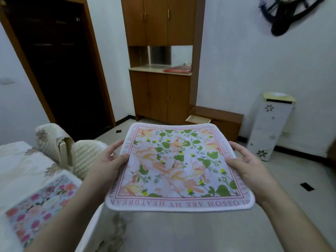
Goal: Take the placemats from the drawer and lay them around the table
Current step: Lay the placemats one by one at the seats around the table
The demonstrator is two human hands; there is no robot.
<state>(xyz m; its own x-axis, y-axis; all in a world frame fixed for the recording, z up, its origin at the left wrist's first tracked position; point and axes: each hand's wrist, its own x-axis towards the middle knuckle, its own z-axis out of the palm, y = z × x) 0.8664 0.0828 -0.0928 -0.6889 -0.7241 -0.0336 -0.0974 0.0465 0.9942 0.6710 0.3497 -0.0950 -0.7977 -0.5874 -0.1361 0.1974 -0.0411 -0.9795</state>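
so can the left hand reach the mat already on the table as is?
Probably not yet. The left hand grips the left edge of the floral placemat, shared with the right hand. The laid placemat lies close below-left, path open, but it must let go first.

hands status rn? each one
Left hand: closed on the left edge of the floral placemat, thumb on top.
Right hand: closed on the same placemat's right edge, thumb on top.
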